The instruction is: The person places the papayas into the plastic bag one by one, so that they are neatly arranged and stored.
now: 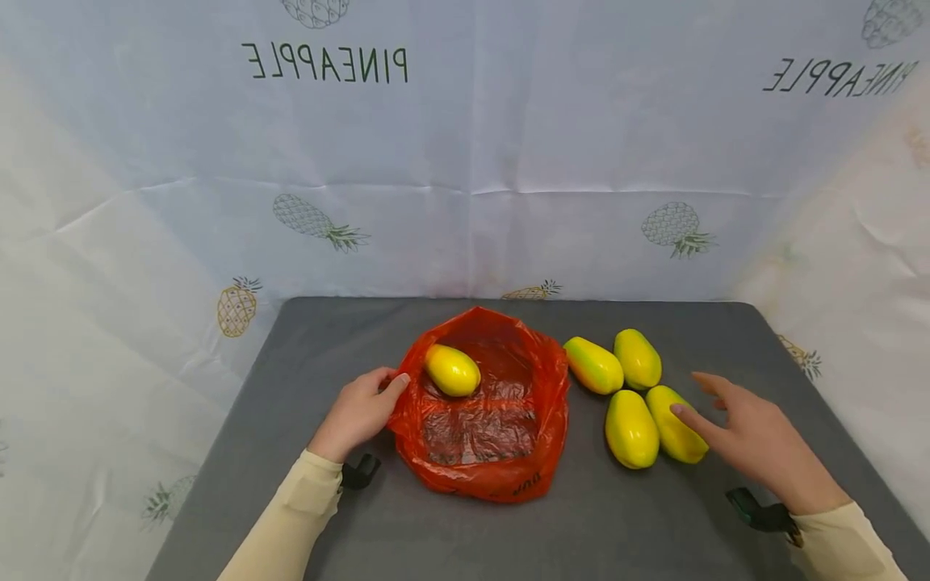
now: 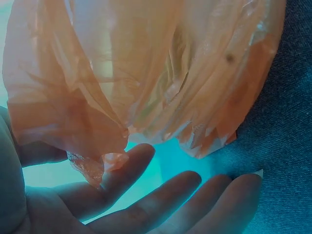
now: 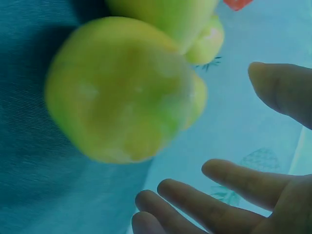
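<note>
Red plastic bag (image 1: 475, 482), its rim pinched in your left hand (image 1: 361, 411), is best held wide; your right hand (image 1: 759, 440), spread and empty, should cup the papaya (image 1: 674, 423) just beside it firmly.

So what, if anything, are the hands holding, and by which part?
The left hand pinches the red plastic bag by its left rim; the right hand holds nothing.
</note>
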`<act>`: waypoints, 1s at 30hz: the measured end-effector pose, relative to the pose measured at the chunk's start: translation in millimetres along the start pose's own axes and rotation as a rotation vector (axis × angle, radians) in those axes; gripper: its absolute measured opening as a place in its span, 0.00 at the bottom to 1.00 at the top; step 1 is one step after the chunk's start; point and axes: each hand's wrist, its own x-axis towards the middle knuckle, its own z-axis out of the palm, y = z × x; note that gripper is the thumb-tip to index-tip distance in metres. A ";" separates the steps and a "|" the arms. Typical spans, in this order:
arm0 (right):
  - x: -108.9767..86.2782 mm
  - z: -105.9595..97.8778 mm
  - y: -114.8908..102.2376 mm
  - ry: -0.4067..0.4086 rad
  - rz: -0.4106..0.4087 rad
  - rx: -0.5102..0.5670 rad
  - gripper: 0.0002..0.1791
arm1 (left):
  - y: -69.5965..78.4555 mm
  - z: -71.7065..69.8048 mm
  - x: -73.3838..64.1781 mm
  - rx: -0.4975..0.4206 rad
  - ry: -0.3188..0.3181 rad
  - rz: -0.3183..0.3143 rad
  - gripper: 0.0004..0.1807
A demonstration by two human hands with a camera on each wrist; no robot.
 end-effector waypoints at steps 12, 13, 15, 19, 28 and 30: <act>5.1 17.9 8.1 -0.050 0.048 0.067 0.52 | -2.9 0.2 -0.3 -0.004 0.003 0.002 0.25; 5.1 18.3 8.3 -0.049 0.049 0.067 0.52 | -2.8 0.4 0.2 -0.003 0.002 -0.001 0.25; 4.8 19.3 8.8 -0.047 0.050 0.068 0.52 | -2.8 0.7 1.1 -0.002 -0.001 -0.004 0.25; 5.1 22.1 10.6 -0.045 0.050 0.063 0.52 | -2.6 1.3 1.3 -0.001 0.001 -0.009 0.25; 6.8 27.2 12.9 -0.044 0.048 0.066 0.50 | -3.6 0.9 0.3 -0.005 0.005 -0.006 0.25; 7.4 28.0 12.7 -0.047 0.049 0.070 0.50 | -3.8 0.7 0.5 -0.006 0.006 -0.008 0.25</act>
